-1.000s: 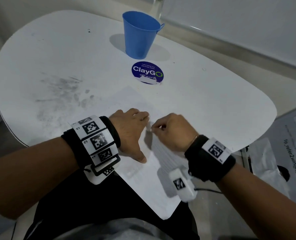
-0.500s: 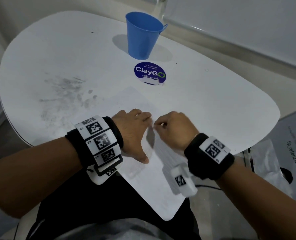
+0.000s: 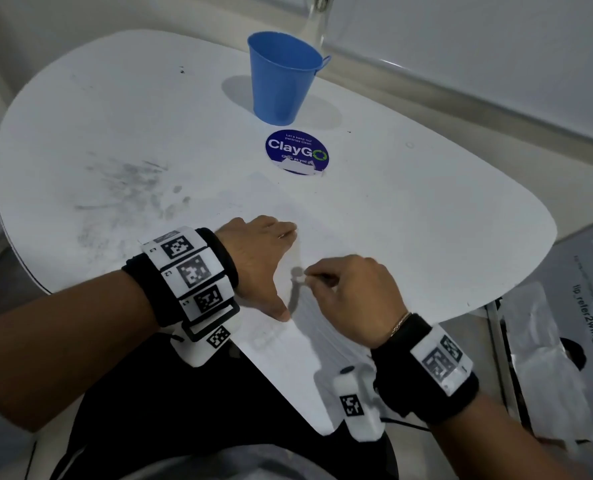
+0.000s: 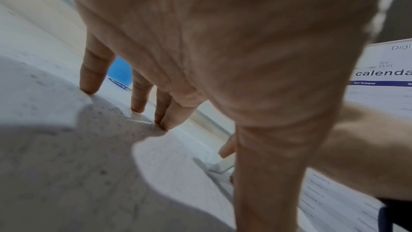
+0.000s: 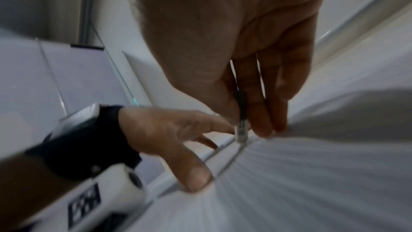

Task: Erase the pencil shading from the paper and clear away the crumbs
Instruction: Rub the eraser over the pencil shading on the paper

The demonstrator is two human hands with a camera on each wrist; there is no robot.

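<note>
The left hand (image 3: 260,261) lies flat with straight fingers spread, pressing the sheet of paper (image 3: 288,344) onto the near edge of the white desk (image 3: 426,220). Just right of it, the right hand (image 3: 353,299) pinches a slim eraser stick (image 5: 240,126) upright, tip on the paper. A blue bucket (image 3: 283,76) stands at the far side, behind a round ClayGo sticker (image 3: 296,152), grey smudges (image 3: 128,188) to the left
</note>
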